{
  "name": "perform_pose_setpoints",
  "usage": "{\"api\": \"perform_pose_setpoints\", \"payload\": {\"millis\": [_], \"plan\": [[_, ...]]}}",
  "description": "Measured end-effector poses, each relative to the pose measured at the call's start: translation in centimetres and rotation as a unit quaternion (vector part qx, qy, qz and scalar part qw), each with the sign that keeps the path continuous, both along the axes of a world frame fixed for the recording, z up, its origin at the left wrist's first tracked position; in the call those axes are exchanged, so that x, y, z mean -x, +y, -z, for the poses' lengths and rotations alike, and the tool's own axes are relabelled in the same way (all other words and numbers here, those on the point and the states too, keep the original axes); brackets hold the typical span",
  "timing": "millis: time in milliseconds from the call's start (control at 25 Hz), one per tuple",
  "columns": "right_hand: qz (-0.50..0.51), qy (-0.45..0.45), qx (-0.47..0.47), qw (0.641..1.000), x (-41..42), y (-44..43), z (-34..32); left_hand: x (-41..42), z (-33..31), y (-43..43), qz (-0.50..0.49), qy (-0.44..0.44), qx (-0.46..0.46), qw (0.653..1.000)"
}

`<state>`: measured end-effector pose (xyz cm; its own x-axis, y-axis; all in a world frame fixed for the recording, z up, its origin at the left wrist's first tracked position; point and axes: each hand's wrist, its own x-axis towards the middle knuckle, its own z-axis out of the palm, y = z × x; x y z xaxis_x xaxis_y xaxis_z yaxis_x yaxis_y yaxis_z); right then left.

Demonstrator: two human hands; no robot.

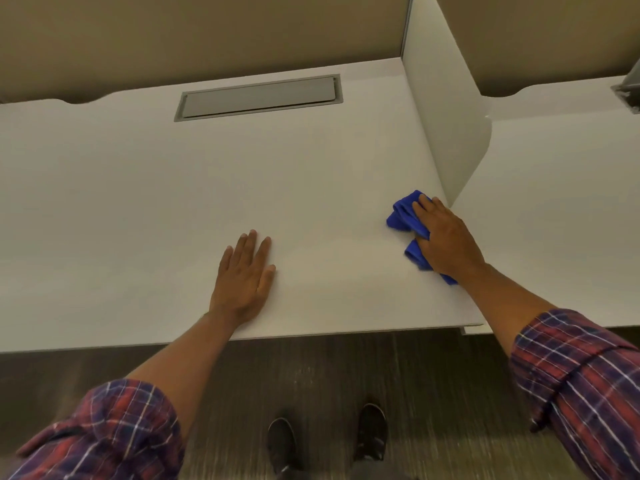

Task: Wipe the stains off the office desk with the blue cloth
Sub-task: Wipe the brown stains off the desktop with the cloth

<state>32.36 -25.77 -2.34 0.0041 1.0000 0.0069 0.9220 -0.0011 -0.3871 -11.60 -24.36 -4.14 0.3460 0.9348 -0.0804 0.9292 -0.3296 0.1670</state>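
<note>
— Where's the blue cloth (403, 216) right now?

— Bunched up under the right hand (446, 239), over at the right side of the white bench (138, 202), just beside the foot of the white divider panel (446, 133). Folds of it stick out to the left of the fingers and a bit shows behind the wrist.

— Is that grip closed on it?

— The palm is laid on top with the fingers curled down over the cloth, pressing it onto the surface. The thumb seems tucked into the fabric, though I can't see it clearly.

— And the other hand?

— The left hand (244, 277) lies flat on the bench near the front edge, palm down, fingers stretched out and close together, holding nothing. It's well apart from the cloth.

— See any stains?

— None I can make out from here; the top looks plain and pale.

— What else is on the bench?

— A long grey cable hatch (258, 97) set into the top near the back wall. Past the divider there's a second bench surface with something grey at the far right edge, too cut off to tell. Plaid sleeves are rolled up on both arms, and dark shoes (282, 445) stand on the wood-look floor below.
</note>
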Motion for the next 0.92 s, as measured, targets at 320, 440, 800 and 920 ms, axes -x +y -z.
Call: {"api": "perform_pose_setpoints", "payload": {"millis": [320, 440, 800, 920], "plan": [[-0.005, 0.036, 0.011, 0.999, 0.4, -1.4, 0.0, -0.4, -0.4, 0.8, -0.011, 0.035, 0.066, 0.997], [-0.031, 0.053, 0.016, 0.998, 1.4, -5.3, 0.0, -2.0, -1.3, 0.5, -0.041, 0.049, 0.087, 0.994], [-0.066, 0.247, 0.067, 0.964, 5.0, -16.8, -2.5, -13.4, -2.1, -9.7, -0.032, -0.057, 0.052, 0.996], [0.145, 0.444, 0.011, 0.884, 4.2, -19.8, -3.9, -15.7, -2.6, -12.5, -0.031, -0.078, 0.052, 0.995]]}}
